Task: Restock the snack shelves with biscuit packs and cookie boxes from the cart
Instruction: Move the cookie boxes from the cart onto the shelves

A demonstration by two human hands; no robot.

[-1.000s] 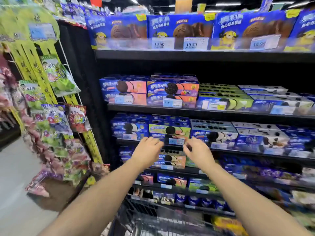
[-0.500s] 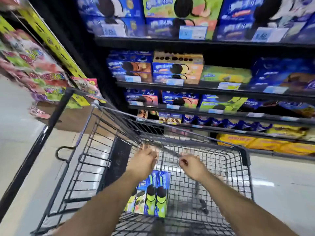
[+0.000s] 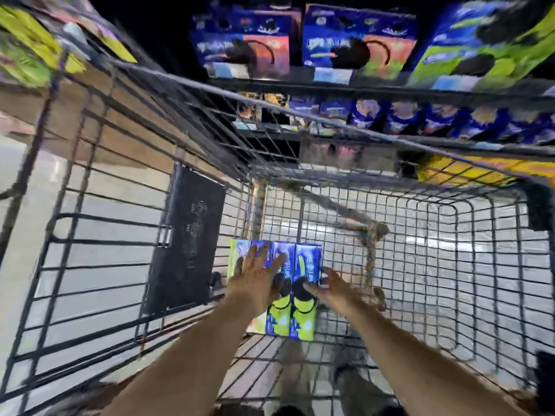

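The cookie boxes point(image 3: 302, 321) lie side by side in the cart point(image 3: 468, 265). A panel point(image 3: 189, 235) stands at their 9 o'clock. The shelves point(image 3: 360, 89) stand at 12 o'clock, beyond the cart.

Dark metal wire cart point(image 3: 450, 223), matt black plastic panel point(image 3: 187, 238), glossy printed cardboard cookie boxes point(image 3: 303, 319), glossy pale floor point(image 3: 18, 265).

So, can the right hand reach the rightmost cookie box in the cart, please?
Probably yes: the right hand sits right beside the rightmost cookie box, and nothing lies between them in the cart.
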